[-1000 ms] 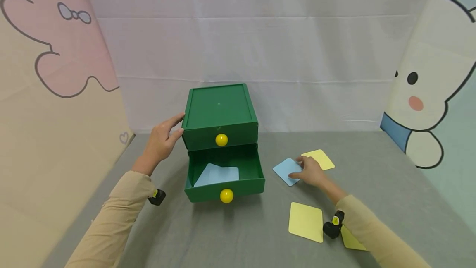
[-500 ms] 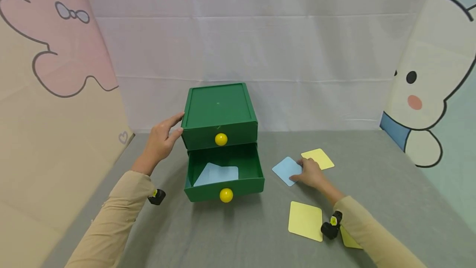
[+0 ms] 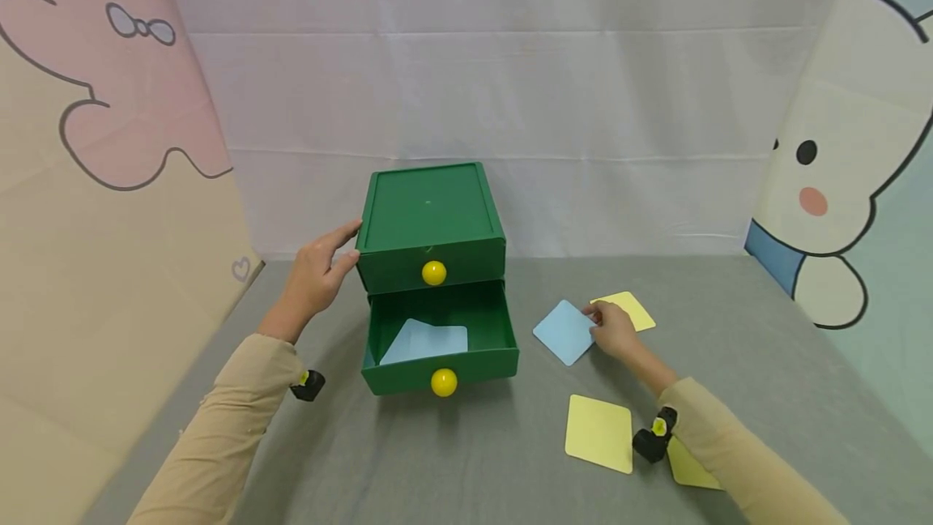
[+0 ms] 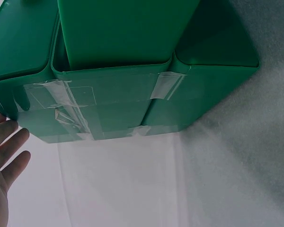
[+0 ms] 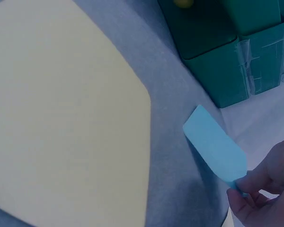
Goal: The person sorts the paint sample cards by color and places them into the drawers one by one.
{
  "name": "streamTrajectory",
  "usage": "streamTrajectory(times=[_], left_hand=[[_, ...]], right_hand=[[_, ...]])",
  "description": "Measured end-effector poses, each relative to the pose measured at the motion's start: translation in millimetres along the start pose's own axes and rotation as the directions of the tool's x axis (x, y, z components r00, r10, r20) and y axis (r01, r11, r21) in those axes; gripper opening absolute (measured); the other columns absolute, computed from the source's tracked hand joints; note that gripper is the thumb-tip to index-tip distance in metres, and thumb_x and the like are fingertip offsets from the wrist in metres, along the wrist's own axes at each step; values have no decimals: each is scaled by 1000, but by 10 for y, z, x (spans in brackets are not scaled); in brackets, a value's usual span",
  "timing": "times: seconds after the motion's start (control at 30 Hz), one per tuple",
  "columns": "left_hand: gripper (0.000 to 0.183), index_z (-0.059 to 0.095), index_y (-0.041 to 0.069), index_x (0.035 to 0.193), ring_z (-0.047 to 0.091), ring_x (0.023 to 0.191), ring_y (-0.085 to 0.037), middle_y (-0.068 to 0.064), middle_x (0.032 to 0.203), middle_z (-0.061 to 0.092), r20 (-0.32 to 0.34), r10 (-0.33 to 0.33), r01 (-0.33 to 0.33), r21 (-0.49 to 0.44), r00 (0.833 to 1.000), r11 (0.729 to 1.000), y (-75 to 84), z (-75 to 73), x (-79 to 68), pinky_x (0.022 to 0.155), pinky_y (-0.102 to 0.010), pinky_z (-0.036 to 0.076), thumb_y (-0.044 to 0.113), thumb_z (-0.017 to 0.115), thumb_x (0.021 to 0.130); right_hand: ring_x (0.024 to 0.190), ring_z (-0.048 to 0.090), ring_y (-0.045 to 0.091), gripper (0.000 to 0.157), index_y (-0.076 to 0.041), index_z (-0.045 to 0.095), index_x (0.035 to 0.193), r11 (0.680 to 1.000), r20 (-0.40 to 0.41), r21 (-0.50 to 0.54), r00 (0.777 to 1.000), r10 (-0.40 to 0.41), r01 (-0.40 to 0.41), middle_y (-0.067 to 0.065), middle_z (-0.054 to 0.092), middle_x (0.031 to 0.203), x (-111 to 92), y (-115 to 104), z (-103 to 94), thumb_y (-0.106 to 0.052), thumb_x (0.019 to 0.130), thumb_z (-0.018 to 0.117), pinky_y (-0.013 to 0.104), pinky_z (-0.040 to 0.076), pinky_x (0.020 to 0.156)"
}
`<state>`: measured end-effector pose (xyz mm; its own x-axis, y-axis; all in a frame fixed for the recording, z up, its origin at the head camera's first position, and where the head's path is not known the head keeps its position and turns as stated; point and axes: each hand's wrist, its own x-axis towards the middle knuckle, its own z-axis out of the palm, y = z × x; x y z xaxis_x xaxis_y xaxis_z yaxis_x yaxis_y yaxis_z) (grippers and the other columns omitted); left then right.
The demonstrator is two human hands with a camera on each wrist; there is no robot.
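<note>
My right hand [image 3: 615,330] pinches the corner of a light blue card [image 3: 564,334] between thumb and fingers. In the right wrist view that card [image 5: 215,142] slants up, its shadow on the cloth below. My left hand [image 3: 313,278] rests its fingertips and thumb along the left side of a green drawer cabinet [image 3: 432,209]. In the left wrist view clear tape [image 4: 118,97] runs across the cabinet's side. One drawer [image 3: 408,377] with a yellow knob is pulled out below the closed top drawer. Overlapping light blue cards [image 3: 437,342] lie inside it.
A yellow card [image 3: 636,313] lies just behind my right hand. Another yellow card [image 3: 599,434] is nearer the front, and a third [image 3: 691,467] is partly under my right sleeve. Grey cloth [image 3: 466,460] covers the table; a white curtain [image 3: 568,104] hangs behind.
My right thumb and fingers have closed together on the blue card's right corner, and more of the card shows. The left hand and the cabinet have stayed put.
</note>
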<state>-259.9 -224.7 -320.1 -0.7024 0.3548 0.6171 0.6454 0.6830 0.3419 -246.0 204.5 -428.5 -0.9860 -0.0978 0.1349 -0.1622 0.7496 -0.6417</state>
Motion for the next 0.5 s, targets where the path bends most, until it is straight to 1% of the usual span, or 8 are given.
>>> streamTrajectory(times=[0.1,0.2,0.3,0.4,0.5], left_hand=[[44,44,-5,131,49,115,-37,-22,129,49,-1,1,-1,-1,1000,1000,-7,7,2,95,-53,37,16,43,93],[44,44,-5,132,49,115,-36,-21,129,49,-1,-2,2,-2,1000,1000,-17,12,1,95,-53,37,16,44,93],[44,44,-5,132,49,115,-36,-21,129,49,-2,-2,2,0,1000,1000,-21,13,0,95,-53,37,16,44,93],[44,44,-4,132,49,115,-36,-21,129,50,-4,-2,2,5,1000,1000,-23,15,1,95,-53,37,16,44,93],[44,44,-4,131,49,115,-36,-21,128,50,-8,0,0,4,1000,1000,-22,17,1,95,-53,37,16,44,93]], right_hand=[[74,48,27,31,15,58,99,999,11,32,1000,12,-12,16,51,80,-2,-49,-73,15,71,43,32,40,61],[76,49,28,33,14,58,102,999,23,39,1000,16,-17,17,51,82,3,-92,-152,15,73,41,33,41,63],[78,49,30,34,15,57,103,999,30,43,1000,-4,3,20,52,85,9,-141,-239,15,74,40,33,41,63],[82,48,31,34,15,56,105,997,35,75,999,-19,16,22,51,88,16,-207,-336,14,76,38,34,40,65],[81,47,30,35,16,55,107,992,39,120,999,-33,29,21,49,89,38,-289,-435,14,77,37,33,38,65]])
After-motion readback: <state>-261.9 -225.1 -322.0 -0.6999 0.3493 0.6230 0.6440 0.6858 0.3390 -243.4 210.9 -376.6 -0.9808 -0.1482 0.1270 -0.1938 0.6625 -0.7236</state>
